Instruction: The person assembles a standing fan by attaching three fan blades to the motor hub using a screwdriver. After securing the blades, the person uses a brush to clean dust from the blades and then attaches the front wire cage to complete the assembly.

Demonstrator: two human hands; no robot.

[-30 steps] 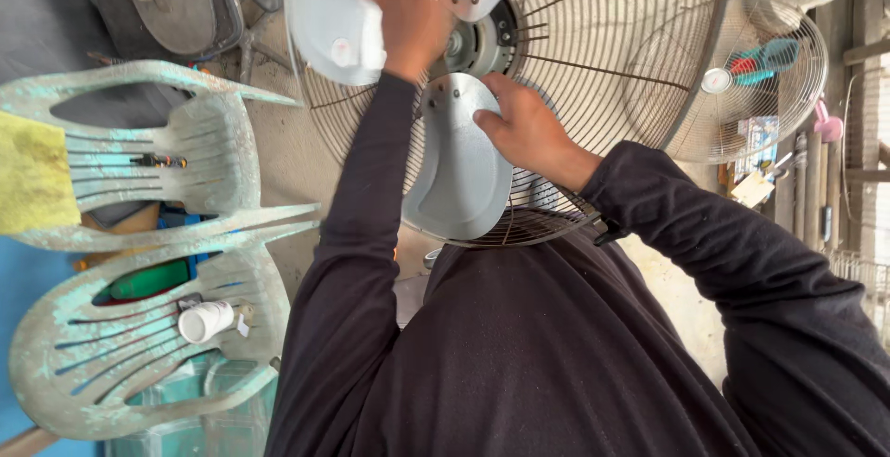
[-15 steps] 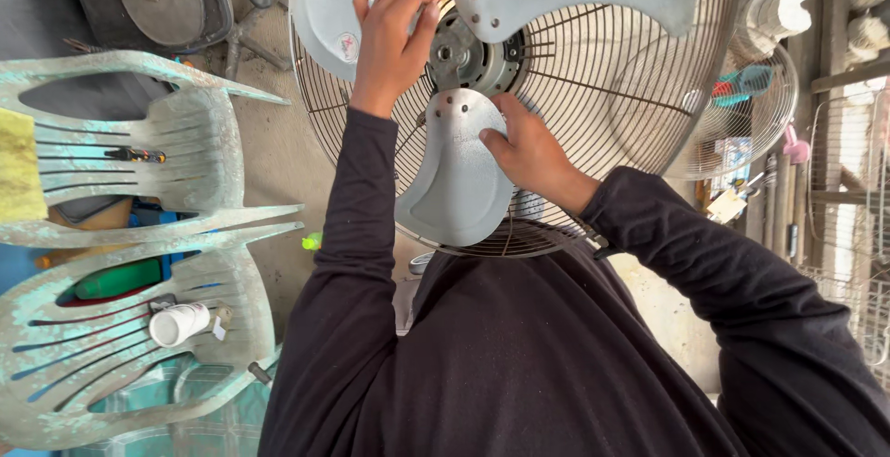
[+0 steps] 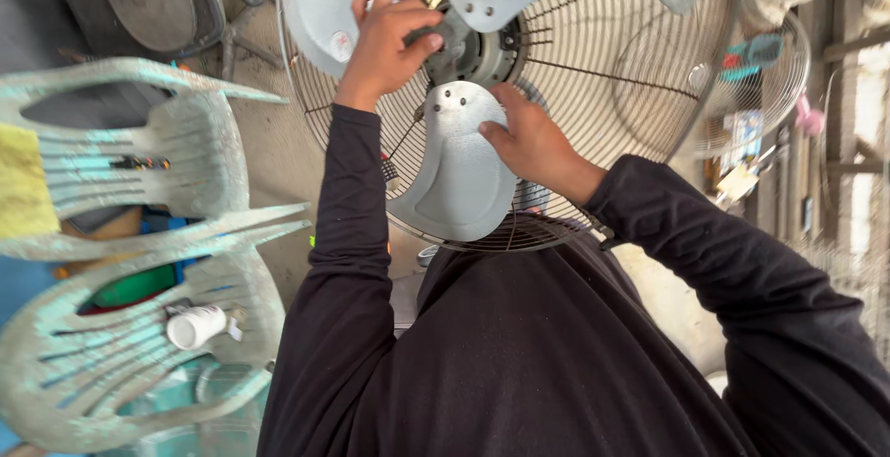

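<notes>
The left hand (image 3: 387, 38) pinched the fan hub (image 3: 461, 47); the right hand (image 3: 530, 139) gripped the lower blade (image 3: 459, 179) (grey metal), before the wire guard (image 3: 603, 77).

Both hands (image 3: 445, 86) on fan blades (image 3: 464, 174)
</notes>
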